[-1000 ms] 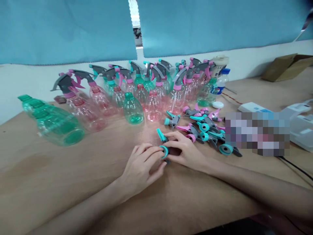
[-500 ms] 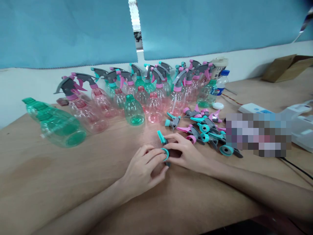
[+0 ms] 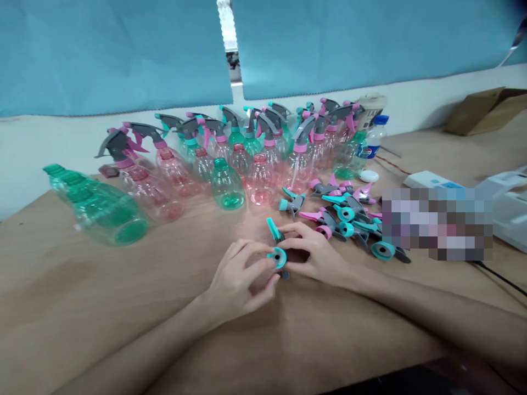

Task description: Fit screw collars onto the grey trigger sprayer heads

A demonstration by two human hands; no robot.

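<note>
A grey and teal trigger spray head (image 3: pixel 279 258) is held low over the table, its round teal collar turned toward me so the dark hole inside shows. My right hand (image 3: pixel 319 253) grips its body from the right, fingers wrapped round it. From the left, my left hand (image 3: pixel 241 277) pinches the collar's edge with its fingertips; the thumb sits lower, near the grey tip. Just beyond my hands stand a clear green bottle (image 3: pixel 227 186) and a clear pink bottle (image 3: pixel 261 181), both without tops. More loose spray heads (image 3: pixel 345 214) lie heaped to the right.
Bottles with spray heads fitted (image 3: pixel 267 140) crowd the back by the wall. Green bottles (image 3: pixel 105 216) lean or lie at the left. A blue-capped bottle (image 3: pixel 375 137), a white lid (image 3: pixel 369 176), a white power strip (image 3: pixel 430 181) and a cardboard box (image 3: pixel 480 112) are at the right.
My left fingers have drawn back from inside the collar to its left edge, so its hole now shows. The right hand keeps its grip; the view has shifted slightly.
</note>
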